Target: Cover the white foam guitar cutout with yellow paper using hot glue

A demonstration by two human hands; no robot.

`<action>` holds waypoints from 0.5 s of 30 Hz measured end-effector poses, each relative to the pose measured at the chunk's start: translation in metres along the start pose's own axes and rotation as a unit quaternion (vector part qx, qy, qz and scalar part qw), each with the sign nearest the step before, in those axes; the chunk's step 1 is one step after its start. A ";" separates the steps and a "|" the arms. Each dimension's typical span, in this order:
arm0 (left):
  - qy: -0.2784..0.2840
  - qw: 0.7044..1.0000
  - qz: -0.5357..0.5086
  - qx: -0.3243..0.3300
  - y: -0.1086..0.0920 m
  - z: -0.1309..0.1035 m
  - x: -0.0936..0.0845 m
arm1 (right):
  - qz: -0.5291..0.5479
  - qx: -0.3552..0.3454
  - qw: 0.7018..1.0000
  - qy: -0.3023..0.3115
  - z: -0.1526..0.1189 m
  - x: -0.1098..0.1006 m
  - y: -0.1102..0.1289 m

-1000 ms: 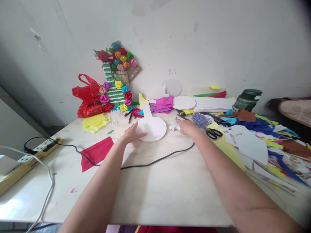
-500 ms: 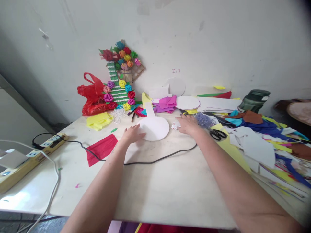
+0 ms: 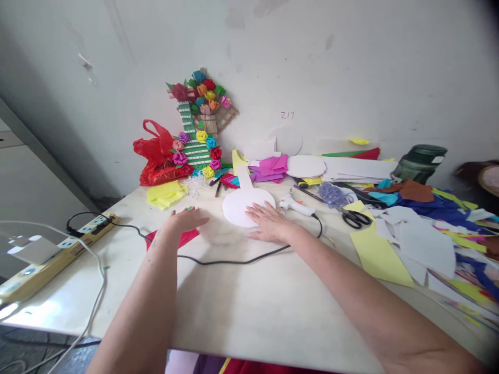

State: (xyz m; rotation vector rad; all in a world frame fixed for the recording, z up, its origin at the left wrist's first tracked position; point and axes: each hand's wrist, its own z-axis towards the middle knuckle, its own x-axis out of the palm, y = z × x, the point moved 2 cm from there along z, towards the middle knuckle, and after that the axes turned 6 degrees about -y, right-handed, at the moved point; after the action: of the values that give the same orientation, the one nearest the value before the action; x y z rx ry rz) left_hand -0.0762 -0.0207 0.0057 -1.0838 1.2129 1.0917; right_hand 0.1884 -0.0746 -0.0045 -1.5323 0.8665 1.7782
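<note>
My right hand [image 3: 268, 222] lies with spread fingers on the lower right of a white oval cutout [image 3: 237, 208], whose strip points toward the wall. Just right of that cutout rests a white glue gun [image 3: 297, 205] with a black cord. My left hand [image 3: 186, 219] is open over the red crepe paper [image 3: 189, 237], with a small green piece near its fingers; whether it touches the paper I cannot tell. Neither hand holds anything. Black-handled scissors [image 3: 356, 219] lie near the yellow sheet [image 3: 378, 254] on the right.
A flower decoration [image 3: 197, 150] and a red plastic bag [image 3: 156, 153] stand by the wall. At the left is a power strip [image 3: 58, 259]. Paper scraps [image 3: 424, 239] and a green bottle [image 3: 419, 162] occupy the right. The black cord [image 3: 234, 263] crosses the table.
My right hand has moved left from the glue gun onto the white cutout. My left hand has left the cutout and shifted left over the red paper. The view has shifted slightly.
</note>
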 end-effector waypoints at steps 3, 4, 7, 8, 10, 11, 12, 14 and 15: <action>0.035 0.998 0.006 -0.053 0.007 0.000 0.022 | 0.002 -0.003 1.000 0.013 0.000 0.005 0.002; 0.022 0.998 0.008 -0.057 0.007 0.002 0.028 | 0.004 -0.002 1.000 0.016 0.000 0.006 0.002; 0.006 0.998 0.007 -0.064 0.006 0.011 0.039 | 0.007 0.010 1.000 0.026 -0.001 0.006 0.003; -0.001 0.997 0.006 -0.071 0.005 0.015 0.040 | 0.007 0.015 0.999 0.029 -0.001 0.005 0.003; -0.015 0.996 0.005 -0.089 0.005 0.022 0.040 | 0.009 0.020 0.999 0.030 -0.002 0.003 0.005; -0.022 0.995 0.003 -0.098 0.005 0.025 0.040 | 0.011 0.021 0.999 0.030 -0.002 0.002 0.005; -0.029 0.994 0.001 -0.106 0.005 0.029 0.040 | 0.013 0.023 0.999 0.032 -0.002 0.001 0.006; -0.045 0.992 -0.006 -0.117 0.005 0.035 0.041 | 0.016 0.025 0.999 0.033 -0.002 -0.001 0.006; -0.059 0.991 -0.010 -0.119 0.004 0.038 0.041 | 0.017 0.025 0.999 0.035 -0.001 -0.001 0.006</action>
State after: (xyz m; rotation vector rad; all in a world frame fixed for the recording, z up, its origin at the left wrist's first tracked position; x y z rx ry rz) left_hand -0.0731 0.0197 -0.0332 -1.1906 0.9942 1.2913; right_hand 0.1845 -0.0794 -0.0034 -1.5639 0.9680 1.7225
